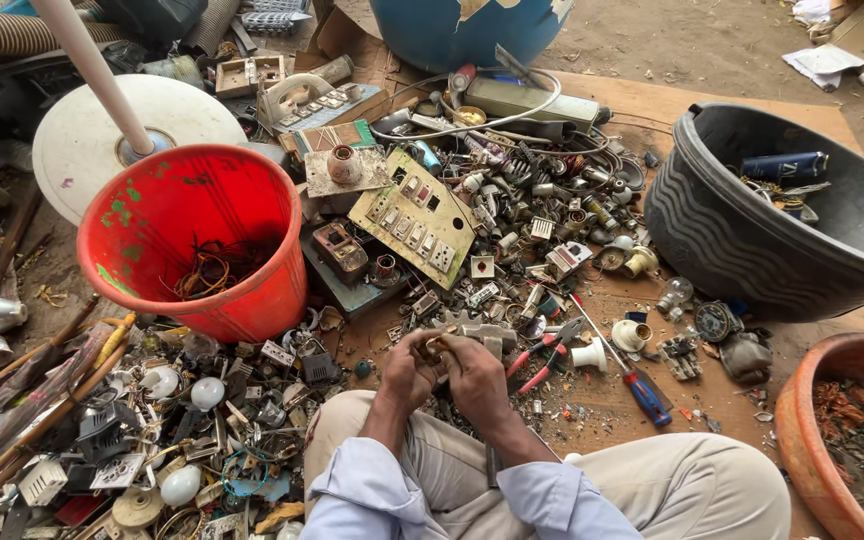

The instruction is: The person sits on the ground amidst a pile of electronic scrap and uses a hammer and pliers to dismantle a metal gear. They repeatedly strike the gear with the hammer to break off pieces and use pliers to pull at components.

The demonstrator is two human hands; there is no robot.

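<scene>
Both my hands meet in front of my knees, low in the middle of the head view. My left hand (pixel 407 372) and my right hand (pixel 474 378) pinch a small brass-coloured scrap part (pixel 435 347) between their fingertips. Light blue sleeves cover both forearms. Red-handled pliers (pixel 537 358) lie just right of my right hand. A screwdriver with a blue and red handle (pixel 644 392) lies further right on the cardboard. Loose scrap electrical parts spread out ahead of my hands.
A red bucket (pixel 152 215) holding tangled wire stands at left. A dark grey tub (pixel 722 240) sits at right, a clay-coloured bowl (pixel 802 400) of scrap at lower right, a blue drum (pixel 452 35) at the back. Bulbs and sockets (pixel 182 400) pile at lower left. A switch panel (pixel 417 225) lies ahead.
</scene>
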